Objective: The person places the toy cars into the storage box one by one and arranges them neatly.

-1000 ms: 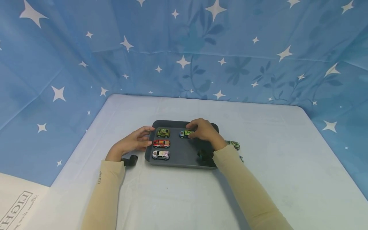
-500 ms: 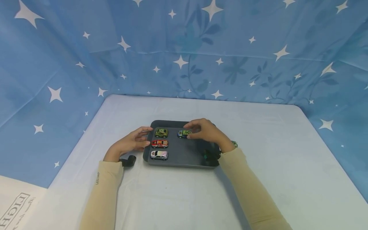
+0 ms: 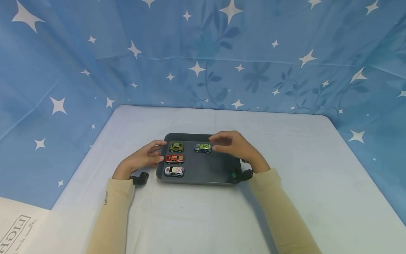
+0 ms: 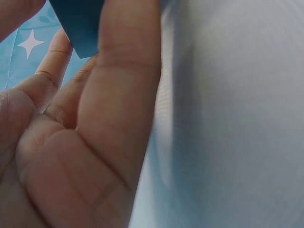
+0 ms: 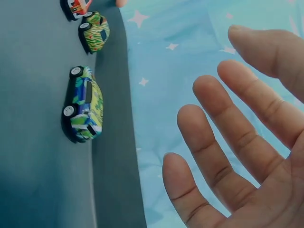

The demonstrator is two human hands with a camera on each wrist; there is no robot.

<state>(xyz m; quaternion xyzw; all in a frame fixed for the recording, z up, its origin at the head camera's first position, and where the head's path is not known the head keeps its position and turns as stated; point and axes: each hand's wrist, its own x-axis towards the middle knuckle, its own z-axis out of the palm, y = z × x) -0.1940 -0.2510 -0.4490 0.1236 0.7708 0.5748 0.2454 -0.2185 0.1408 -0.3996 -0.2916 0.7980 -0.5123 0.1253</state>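
A dark grey tray (image 3: 206, 173) lies on the white table with several toy cars in it. Along its left side are a green patterned toy car (image 3: 176, 147), a red toy car (image 3: 174, 159) and a white toy car (image 3: 174, 171). The blue-and-green toy car (image 3: 203, 148) stands upright on its wheels near the tray's far side. Just right of it, apart from it, is my right hand (image 3: 236, 145), with spread fingers and nothing held. My left hand (image 3: 142, 156) touches the tray's left rim with relaxed fingertips; its grip is partly hidden in the left wrist view.
Right of the tray, a small part of another object (image 3: 245, 161) shows from behind my right wrist. Dark wrist cameras sit at both wrists, the right one (image 3: 245, 175) over the tray's near right corner. A blue star-patterned curtain (image 3: 203, 53) hangs behind the table (image 3: 190, 218).
My right hand has let go of the blue-and-green toy car and moved a little to the right. The car stays in the tray. My left hand has kept its place at the rim.
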